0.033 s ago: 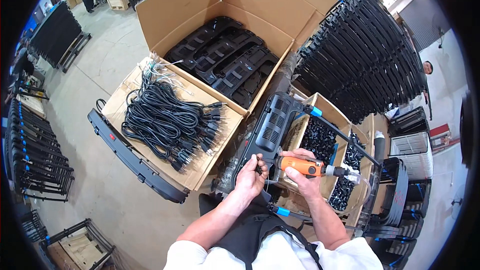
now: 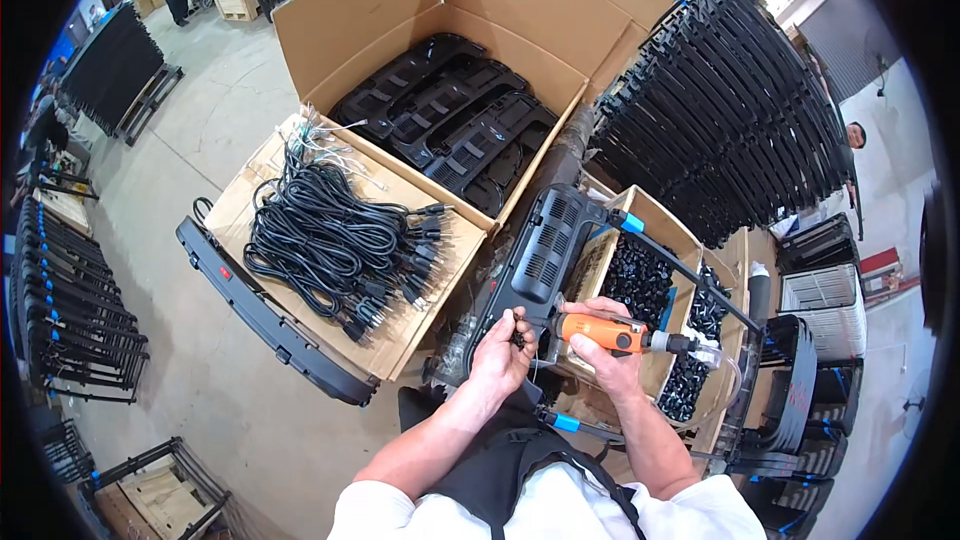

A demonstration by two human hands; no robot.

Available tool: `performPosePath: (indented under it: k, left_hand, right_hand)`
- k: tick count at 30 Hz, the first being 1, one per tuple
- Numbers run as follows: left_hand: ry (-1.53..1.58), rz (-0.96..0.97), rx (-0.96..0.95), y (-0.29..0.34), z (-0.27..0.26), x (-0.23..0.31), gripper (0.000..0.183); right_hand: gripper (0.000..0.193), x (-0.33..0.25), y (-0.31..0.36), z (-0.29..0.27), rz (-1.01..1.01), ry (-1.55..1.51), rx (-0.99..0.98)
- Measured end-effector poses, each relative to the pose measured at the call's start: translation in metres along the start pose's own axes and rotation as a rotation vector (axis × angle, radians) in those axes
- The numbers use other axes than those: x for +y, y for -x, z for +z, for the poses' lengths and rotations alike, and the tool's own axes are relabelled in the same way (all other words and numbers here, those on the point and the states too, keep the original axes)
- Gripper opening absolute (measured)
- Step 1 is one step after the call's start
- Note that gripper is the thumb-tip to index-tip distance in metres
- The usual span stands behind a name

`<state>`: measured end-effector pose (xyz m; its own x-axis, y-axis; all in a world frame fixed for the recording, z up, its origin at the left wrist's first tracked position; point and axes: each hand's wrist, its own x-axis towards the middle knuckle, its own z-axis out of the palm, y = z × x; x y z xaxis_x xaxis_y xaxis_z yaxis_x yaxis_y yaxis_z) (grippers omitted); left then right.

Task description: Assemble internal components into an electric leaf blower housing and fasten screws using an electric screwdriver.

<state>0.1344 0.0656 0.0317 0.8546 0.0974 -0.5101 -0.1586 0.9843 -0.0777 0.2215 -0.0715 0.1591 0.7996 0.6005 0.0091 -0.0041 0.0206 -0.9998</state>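
My right hand (image 2: 615, 368) is wrapped round an orange air screwdriver (image 2: 595, 331), which lies almost level with its tip pointing left. A clear hose runs from the tool's right end. Just left of the tip, my left hand (image 2: 498, 355) is closed, fingers curled round small dark pieces (image 2: 518, 338) that look like screws. Both hands are over the near end of a long black plastic housing (image 2: 547, 250) with vent slots. This housing sits against a black tubular frame (image 2: 680, 265) with blue tape at its corners. The screwdriver's tip is partly hidden between my hands.
Bundled black power cords (image 2: 330, 245) lie on a cardboard flap (image 2: 262, 162) at left. Behind it, an open carton (image 2: 360, 15) holds black plastic covers (image 2: 440, 105). Wooden bins (image 2: 655, 208) of small black parts (image 2: 635, 275) stand at right, below stacked black frames (image 2: 715, 110).
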Motion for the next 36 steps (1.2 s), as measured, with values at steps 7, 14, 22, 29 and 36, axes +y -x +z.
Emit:
performPosePath:
  k: [7, 14, 22, 29, 36]
  left_hand:
    - [-0.003, 0.005, -0.004, 0.013, 0.0, -0.002, 0.03]
    - [-0.087, 0.007, 0.111, 0.014, -0.011, -0.001, 0.034]
    - [-0.303, 0.009, 0.116, 0.04, -0.015, -0.007, 0.035]
    - [-0.653, 0.067, 0.013, 0.053, -0.028, -0.001, 0.028]
    - [-0.782, 0.127, 0.024, 0.058, -0.033, 0.001, 0.024]
  right_hand:
    - [0.054, -0.001, 0.006, -0.001, 0.012, 0.041, -0.024]
    - [0.052, 0.008, 0.004, 0.008, 0.077, 0.091, -0.088]
    - [0.054, 0.024, -0.014, 0.028, 0.087, 0.151, -0.08]
    - [0.048, 0.023, -0.024, 0.035, 0.089, 0.179, -0.13]
    - [0.034, 0.019, -0.041, 0.047, 0.06, 0.37, -0.256]
